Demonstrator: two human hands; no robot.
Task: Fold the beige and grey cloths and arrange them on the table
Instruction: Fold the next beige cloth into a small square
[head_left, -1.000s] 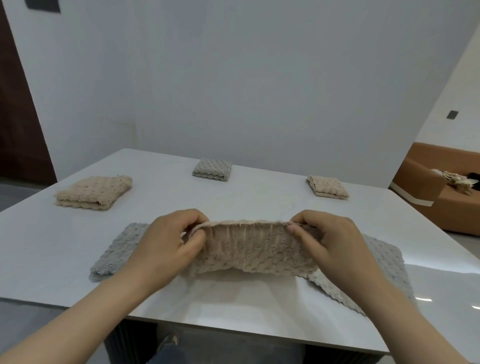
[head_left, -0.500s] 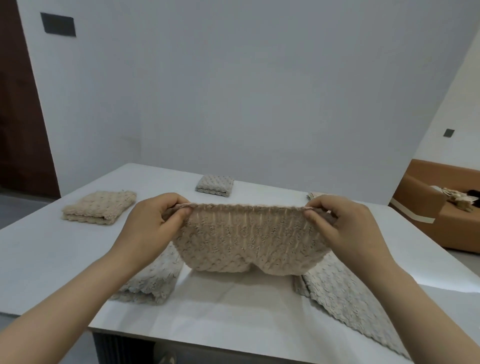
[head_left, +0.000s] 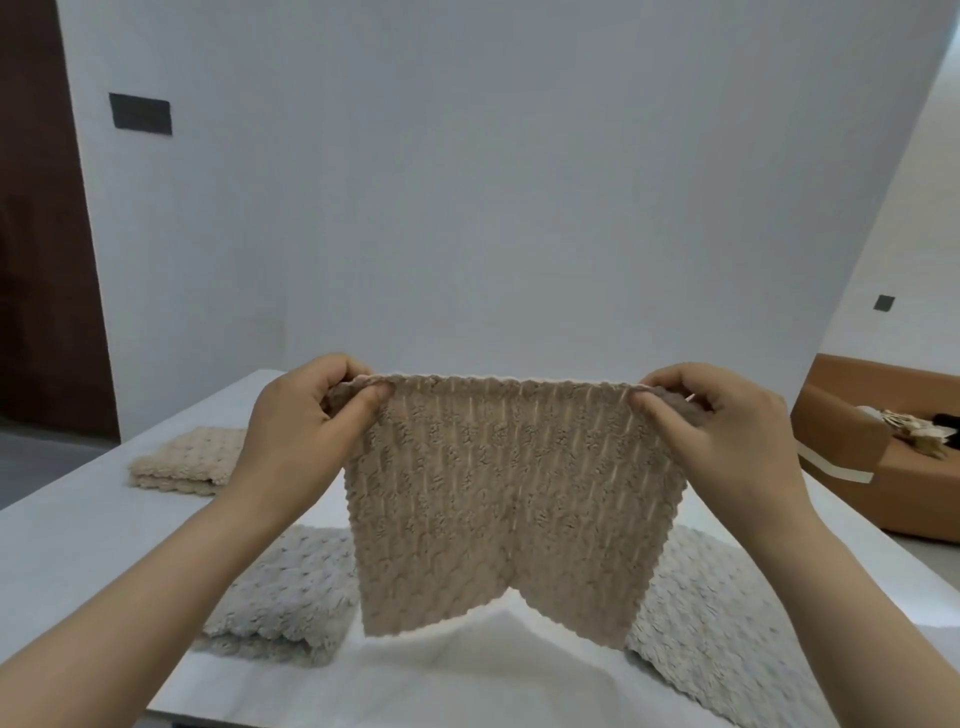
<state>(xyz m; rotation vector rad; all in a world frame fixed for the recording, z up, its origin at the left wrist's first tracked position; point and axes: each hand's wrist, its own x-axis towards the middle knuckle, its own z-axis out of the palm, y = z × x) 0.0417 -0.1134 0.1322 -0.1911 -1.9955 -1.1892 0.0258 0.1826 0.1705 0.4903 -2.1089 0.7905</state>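
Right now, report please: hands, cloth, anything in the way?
Left hand and right hand pinch beige cloth top corners. It hangs over table. Grey cloth lies directly beneath.

The left hand (head_left: 304, 415) and right hand (head_left: 727, 434) are seen bare, with forearms uncovered down to the lower frame corners.

Forearms reach in from 7 and 5 o'clock; left hand (head_left: 306, 421) and right hand (head_left: 727, 436) pinch top corners of the beige cloth (head_left: 509, 493).
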